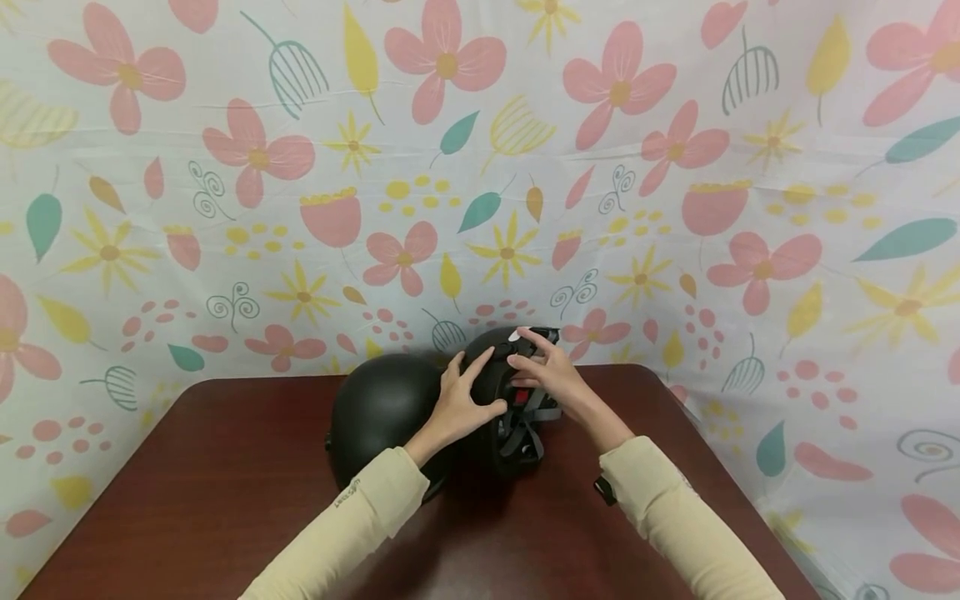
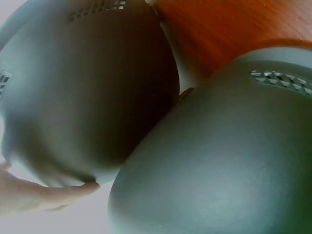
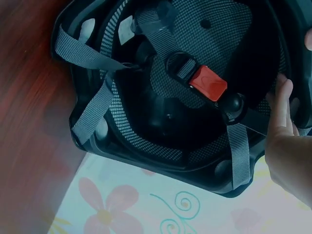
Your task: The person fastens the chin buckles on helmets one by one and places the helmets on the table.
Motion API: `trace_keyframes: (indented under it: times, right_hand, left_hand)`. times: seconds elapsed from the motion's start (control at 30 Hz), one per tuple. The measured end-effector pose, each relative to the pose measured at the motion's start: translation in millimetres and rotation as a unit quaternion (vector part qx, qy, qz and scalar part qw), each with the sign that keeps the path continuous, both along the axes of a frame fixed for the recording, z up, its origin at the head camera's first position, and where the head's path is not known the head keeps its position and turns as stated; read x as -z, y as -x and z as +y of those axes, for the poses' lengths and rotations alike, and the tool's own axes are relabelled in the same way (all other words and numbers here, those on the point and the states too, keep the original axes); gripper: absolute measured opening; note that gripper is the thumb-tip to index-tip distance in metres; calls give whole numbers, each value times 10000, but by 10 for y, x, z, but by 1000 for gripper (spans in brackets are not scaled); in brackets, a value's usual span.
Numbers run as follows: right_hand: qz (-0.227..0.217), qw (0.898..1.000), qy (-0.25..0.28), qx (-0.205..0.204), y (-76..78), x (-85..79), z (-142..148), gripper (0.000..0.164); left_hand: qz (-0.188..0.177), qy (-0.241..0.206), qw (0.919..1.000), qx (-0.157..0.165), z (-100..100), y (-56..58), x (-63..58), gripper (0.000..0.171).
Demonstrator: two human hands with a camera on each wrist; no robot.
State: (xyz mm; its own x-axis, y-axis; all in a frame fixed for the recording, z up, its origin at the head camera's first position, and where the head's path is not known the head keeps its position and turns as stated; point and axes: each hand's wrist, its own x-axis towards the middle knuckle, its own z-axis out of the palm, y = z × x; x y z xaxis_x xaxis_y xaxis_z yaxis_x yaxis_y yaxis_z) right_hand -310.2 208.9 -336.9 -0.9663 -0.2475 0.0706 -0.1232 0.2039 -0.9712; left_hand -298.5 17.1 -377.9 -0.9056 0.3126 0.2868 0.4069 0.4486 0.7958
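Two black helmets are side by side at the back of the table. The left helmet (image 1: pixel 386 417) shows its smooth dome. The right helmet (image 1: pixel 487 450) lies tipped, its opening facing right with padding, grey straps (image 3: pixel 239 156) and a red buckle (image 3: pixel 209 83) showing. My left hand (image 1: pixel 457 412) rests on the right helmet's shell, fingers spread and thumb apart; in the left wrist view a straight digit touches it. My right hand (image 1: pixel 555 379) holds that helmet's rim, with a digit inside the edge in the right wrist view. Some right fingers are hidden.
The dark red-brown wooden table (image 1: pixel 247 492) ends just behind the helmets. A floral-patterned sheet (image 1: pixel 480 192) hangs behind it and along the right. The two helmets overlap in the head view, with their shells very close together.
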Motion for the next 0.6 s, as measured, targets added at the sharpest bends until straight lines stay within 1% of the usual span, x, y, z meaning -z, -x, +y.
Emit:
trace_keyframes:
  times: [0.13,0.3,0.5,0.6]
  right_hand:
    - [-191,9984,524,69,13,8,96,70]
    - [-482,9901,1307,182,23,66,246,68]
    - [-626,9794,1869,438,5,125,397,64]
    - [-664,9761,2032,383,-8,142,449,65]
  left_hand:
    - [64,-111,9999,49,34,8,0,78]
    - [-46,-195,9997,147,40,40,67,83]
    - [-229,-283,9991,217,0,71,160,81]
    - [-319,-293,9986,301,-13,75,187,83]
